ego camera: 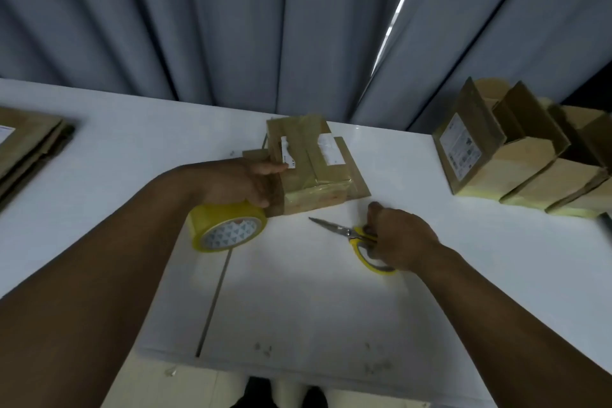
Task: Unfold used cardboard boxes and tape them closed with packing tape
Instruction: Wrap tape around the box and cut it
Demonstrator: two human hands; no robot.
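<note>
White table [132,142]; grey curtain [231,10] (perhaps blinds).

The left hand [245,180] grips the taped box [309,166] beside the tape roll [228,227]; the right hand [402,238] holds scissors [351,235].

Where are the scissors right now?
Head view, right of centre: the scissors are on the white table just in front of the cardboard box. The right hand grips their yellow handles, and the blades point left toward the tape roll.
</note>
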